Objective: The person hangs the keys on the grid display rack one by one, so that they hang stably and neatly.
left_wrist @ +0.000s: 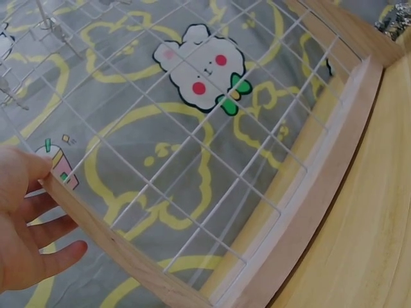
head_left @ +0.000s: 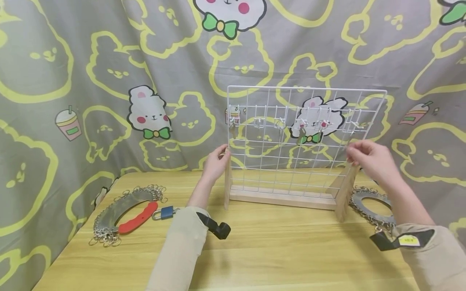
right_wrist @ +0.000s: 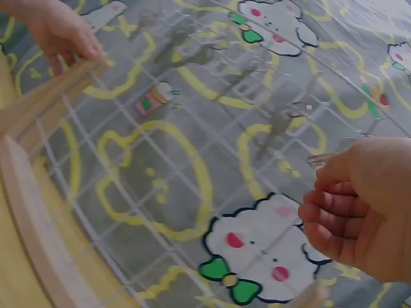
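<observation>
A white wire grid rack [head_left: 287, 161] stands upright in a wooden stand [head_left: 284, 199], with several small hooks along its upper part. Metal keys [head_left: 301, 134] hang from some hooks. My left hand [head_left: 215, 163] grips the stand's left post [left_wrist: 109, 240] near its top, thumb in front and other fingers spread behind. At the rack's right side, my right hand [head_left: 375, 159] pinches a small metal key [right_wrist: 319, 159] between thumb and forefinger, its remaining fingers curled in. Most of that key is hidden by the fingers.
Left on the wooden table [head_left: 255, 250] lies a curved metal plate [head_left: 109, 210] with a red handle [head_left: 139, 218] and many small rings. Beside it is a blue padlock [head_left: 167, 213]. A ring-edged metal plate [head_left: 358, 200] lies right of the stand. Patterned curtain [head_left: 189, 68] hangs behind.
</observation>
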Motion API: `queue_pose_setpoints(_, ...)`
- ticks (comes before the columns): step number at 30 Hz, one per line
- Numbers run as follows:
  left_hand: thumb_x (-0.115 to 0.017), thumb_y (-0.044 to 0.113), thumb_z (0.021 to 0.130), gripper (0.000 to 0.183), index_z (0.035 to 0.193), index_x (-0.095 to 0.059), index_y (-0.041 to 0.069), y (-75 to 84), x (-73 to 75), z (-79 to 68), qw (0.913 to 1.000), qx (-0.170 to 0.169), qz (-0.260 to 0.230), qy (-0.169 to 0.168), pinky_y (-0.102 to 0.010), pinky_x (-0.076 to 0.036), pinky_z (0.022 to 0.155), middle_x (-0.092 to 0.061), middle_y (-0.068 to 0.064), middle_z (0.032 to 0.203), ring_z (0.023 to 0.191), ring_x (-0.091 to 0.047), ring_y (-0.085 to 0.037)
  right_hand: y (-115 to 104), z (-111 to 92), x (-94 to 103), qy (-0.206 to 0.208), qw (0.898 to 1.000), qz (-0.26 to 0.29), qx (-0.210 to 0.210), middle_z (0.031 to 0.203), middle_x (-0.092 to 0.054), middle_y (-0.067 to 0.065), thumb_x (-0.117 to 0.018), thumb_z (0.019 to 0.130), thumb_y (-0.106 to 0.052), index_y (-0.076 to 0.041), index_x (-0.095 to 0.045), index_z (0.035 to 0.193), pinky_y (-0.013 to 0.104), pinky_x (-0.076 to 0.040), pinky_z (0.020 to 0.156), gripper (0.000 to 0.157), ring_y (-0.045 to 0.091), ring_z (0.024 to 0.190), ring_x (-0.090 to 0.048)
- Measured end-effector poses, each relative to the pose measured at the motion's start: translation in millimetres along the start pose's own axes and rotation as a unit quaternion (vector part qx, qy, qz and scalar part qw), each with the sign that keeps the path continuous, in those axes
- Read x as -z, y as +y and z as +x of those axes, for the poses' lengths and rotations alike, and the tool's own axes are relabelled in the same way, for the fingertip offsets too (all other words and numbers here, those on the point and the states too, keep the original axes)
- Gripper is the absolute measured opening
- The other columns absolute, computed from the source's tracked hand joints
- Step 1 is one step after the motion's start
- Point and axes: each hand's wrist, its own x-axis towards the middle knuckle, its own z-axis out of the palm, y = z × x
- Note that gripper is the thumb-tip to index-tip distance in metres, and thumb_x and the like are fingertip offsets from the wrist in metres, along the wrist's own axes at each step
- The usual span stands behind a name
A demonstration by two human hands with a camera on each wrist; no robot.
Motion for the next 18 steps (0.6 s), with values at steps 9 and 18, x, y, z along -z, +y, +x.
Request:
queue_pose_setpoints(9, -0.05, 0.022, 0.096, 0.049, 0.14, -0.039, 0.005, -3.1, 5.8, -9.0, 0.9946, -0.025, 0.099, -0.015, -0.039, -0.046, 0.093, -0.049, -0.014, 0.135, 0.114, -0.054, -0.03, -0.9, -15.3, -77.8, -0.07, 0.994, -0.048, 0.071, 0.107, -0.062, 0.026, -0.05, 0.097, -0.022, 0.008, -0.055, 0.116, 0.047, -0.052, 0.077, 0.036, 0.038, 0.09, -0.062)
queue_pose_setpoints(18, -0.045, 0.037, 0.096, 0.058, 0.141, -0.035, 0.001, -14.6, 17.6, -43.6, 0.9255, -0.065, 0.371, -0.044, -0.05, -0.032, 0.104, -0.042, -0.018, 0.139, 0.126, -0.039, -0.036, -2.5, -31.6, -148.9, -0.078, 0.979, -0.138, 0.131, 0.134, -0.042, 0.03, -0.055, 0.093, -0.026, 0.009, -0.043, 0.131, 0.057, -0.027, 0.103, 0.053, 0.046, 0.123, -0.037)
